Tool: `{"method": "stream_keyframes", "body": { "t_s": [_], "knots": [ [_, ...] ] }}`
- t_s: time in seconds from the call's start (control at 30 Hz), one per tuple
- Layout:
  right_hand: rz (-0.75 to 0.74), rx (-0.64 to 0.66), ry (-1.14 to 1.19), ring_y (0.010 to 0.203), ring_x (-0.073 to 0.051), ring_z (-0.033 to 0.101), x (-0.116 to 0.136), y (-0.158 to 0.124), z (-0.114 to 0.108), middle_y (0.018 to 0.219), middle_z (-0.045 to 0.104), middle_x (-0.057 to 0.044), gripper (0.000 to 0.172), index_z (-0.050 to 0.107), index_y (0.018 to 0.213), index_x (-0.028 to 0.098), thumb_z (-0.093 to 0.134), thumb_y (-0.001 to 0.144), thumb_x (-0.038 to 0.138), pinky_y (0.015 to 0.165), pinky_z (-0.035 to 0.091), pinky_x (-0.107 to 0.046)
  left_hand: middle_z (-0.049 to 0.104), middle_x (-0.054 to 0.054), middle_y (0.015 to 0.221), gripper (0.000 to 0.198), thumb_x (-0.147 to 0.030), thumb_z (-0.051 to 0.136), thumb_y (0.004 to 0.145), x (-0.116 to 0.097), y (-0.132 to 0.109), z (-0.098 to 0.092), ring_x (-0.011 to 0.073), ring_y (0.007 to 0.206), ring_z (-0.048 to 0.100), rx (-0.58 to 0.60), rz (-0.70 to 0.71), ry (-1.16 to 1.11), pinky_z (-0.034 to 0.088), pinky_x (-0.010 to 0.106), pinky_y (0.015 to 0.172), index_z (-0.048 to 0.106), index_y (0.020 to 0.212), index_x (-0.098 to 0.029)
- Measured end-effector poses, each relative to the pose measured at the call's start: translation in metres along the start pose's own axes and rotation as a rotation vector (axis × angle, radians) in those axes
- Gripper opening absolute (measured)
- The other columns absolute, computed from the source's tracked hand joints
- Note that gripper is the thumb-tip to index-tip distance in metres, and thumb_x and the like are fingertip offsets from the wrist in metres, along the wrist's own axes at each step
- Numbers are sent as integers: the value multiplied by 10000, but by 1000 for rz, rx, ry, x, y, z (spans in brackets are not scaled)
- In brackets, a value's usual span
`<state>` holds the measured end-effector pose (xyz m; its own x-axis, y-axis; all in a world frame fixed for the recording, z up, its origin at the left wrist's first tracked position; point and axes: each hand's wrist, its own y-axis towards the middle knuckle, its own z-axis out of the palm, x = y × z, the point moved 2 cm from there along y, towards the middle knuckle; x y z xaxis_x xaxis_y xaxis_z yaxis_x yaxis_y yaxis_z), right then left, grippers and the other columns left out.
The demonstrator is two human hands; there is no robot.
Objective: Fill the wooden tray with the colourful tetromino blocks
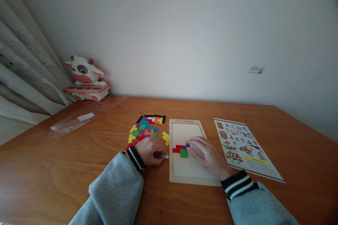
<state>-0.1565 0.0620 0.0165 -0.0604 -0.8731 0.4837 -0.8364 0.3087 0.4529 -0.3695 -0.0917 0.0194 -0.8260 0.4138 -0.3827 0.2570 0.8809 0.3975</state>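
Observation:
A shallow wooden puzzle tray point(185, 179) lies flat on the table. Inside it a red puzzle piece point(176, 150) and a green square piece point(183, 153) lie against each other. My right hand point(207, 154) reaches over the tray, thumb and fingers closed at a purple piece point(187, 145) beside the red one; fingers partly cover it. Just left of the tray, my left hand point(151, 151) pinches a small white piece point(165, 156) near the tray's edge. Behind that hand spreads a pile of coloured pieces point(142, 127), some hidden by it. A yellow piece point(166, 137) lies between pile and tray.
Right of the tray lies a printed pattern sheet point(241, 144). A clear plastic bag point(68, 121) rests at the back left of the wooden table point(52, 168), near a cow-shaped toy keyboard point(88, 81). A curtain point(23, 52) hangs at the left, with a wall behind.

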Motion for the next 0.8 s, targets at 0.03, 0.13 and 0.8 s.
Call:
{"method": "stream_keyframes", "body": {
  "t_s": [0.03,0.13,0.8],
  "knots": [
    [1,1,3,1035,-212,611,0,0,0,1076,662,-68,208,635,1105,244,525,963,349,925,503,-394,733,21,770,147,-152,620,729,1,-1,0,161,702,676,4,-11,-11,520,251,679,713,833,-198],
    [8,2,15,1044,-208,604,-1,0,1,1079,659,-66,206,633,1106,241,533,960,345,937,491,-385,727,18,750,136,-133,613,713,2,-2,0,150,681,671,2,-53,-36,523,230,659,710,789,-192],
    [97,115,402,793,-147,637,32,44,6,893,700,-17,124,701,939,226,621,902,314,711,492,-260,681,36,781,106,-256,649,869,-15,18,17,132,689,660,-468,-340,-271,557,228,644,647,885,-151]
  ]
}}
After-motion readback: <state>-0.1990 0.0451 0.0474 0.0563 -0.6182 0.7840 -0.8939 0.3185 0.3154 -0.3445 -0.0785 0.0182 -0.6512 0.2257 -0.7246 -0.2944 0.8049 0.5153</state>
